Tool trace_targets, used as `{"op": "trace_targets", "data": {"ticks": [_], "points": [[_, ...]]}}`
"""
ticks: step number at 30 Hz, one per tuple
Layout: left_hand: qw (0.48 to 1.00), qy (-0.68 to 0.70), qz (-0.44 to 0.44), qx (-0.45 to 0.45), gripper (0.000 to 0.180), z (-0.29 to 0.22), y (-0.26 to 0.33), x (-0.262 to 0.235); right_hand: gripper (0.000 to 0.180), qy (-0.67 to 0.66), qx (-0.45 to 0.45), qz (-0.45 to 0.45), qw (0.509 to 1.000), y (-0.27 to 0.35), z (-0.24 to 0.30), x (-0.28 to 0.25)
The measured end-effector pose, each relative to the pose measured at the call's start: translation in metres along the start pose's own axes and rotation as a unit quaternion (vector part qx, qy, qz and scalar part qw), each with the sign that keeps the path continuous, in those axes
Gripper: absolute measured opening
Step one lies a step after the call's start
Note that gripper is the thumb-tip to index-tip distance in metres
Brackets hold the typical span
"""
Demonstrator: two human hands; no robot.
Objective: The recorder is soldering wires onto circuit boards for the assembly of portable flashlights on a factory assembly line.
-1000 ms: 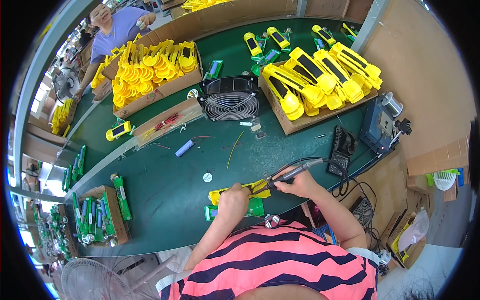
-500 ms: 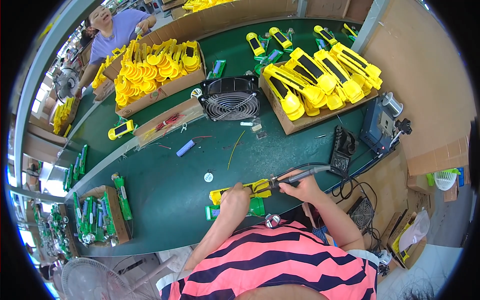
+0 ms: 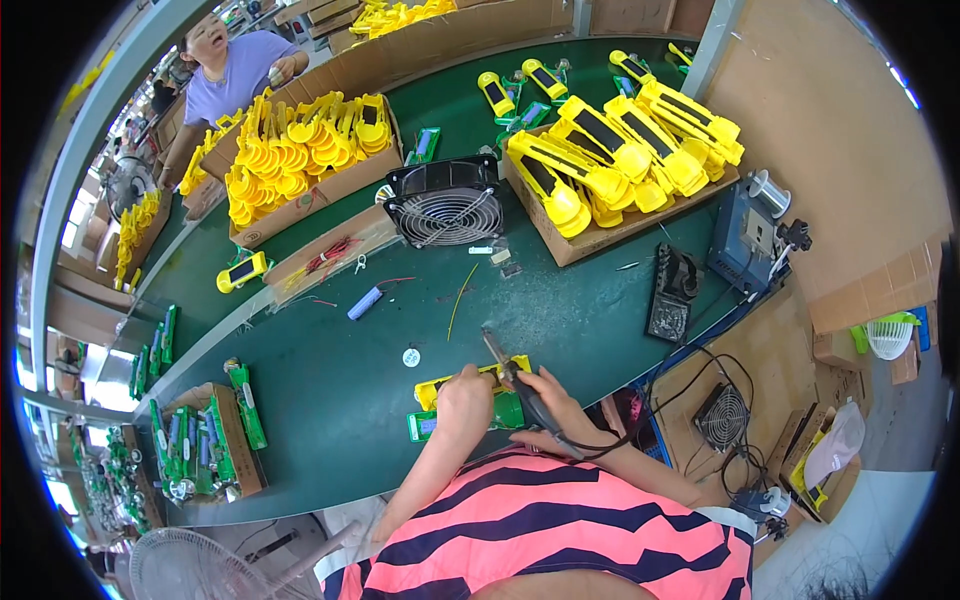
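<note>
My left hand (image 3: 466,402) is closed on a yellow plastic casing (image 3: 427,394) at the table's near edge; its fingers hide much of the casing. Just below lies a green casing (image 3: 510,411) with a blue cell at its left end. My right hand (image 3: 565,408) grips a soldering iron (image 3: 537,404), its metal tip tilted up and away, clear of the yellow casing. The right fingertips are close to the casing's right end; whether they touch it I cannot tell.
A black fan (image 3: 445,205) stands ahead, between cardboard boxes of yellow casings (image 3: 300,150) (image 3: 620,165). To the right are a black iron stand (image 3: 672,295) and a blue soldering station (image 3: 742,240). A loose blue cell (image 3: 365,303) and a box of green units (image 3: 235,435) lie left.
The soldering iron has swung from lying across the yellow casing to pointing up and away. My right hand has moved left and nearer my body. The left hand keeps its hold.
</note>
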State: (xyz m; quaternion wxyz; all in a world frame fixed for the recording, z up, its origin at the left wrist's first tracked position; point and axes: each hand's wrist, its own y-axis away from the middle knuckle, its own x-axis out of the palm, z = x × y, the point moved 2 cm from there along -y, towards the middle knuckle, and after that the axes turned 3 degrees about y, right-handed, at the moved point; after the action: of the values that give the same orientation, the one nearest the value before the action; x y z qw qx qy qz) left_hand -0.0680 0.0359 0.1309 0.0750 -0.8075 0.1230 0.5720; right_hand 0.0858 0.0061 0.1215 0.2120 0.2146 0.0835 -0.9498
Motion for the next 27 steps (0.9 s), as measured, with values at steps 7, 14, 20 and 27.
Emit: {"op": "trace_targets", "data": {"ticks": [7,14,20,27], "points": [[1.000,0.006,0.010,0.013,0.007,-0.001,0.002,-0.001,0.076,0.027,-0.065,-0.006,0.998,-0.005,-0.003,0.006],[0.996,0.024,-0.079,-0.024,0.013,0.007,0.025,-0.063,0.073,0.040,-0.075,-0.001,0.996,-0.012,-0.001,-0.001],[0.992,0.056,-0.111,0.001,0.014,0.010,0.039,-0.042,0.070,0.040,-0.083,0.037,0.995,-0.028,-0.005,-0.014],[0.953,0.201,-0.226,0.021,0.013,0.003,0.038,-0.001,0.067,0.064,-0.081,-0.005,0.995,-0.030,-0.013,-0.012]]}}
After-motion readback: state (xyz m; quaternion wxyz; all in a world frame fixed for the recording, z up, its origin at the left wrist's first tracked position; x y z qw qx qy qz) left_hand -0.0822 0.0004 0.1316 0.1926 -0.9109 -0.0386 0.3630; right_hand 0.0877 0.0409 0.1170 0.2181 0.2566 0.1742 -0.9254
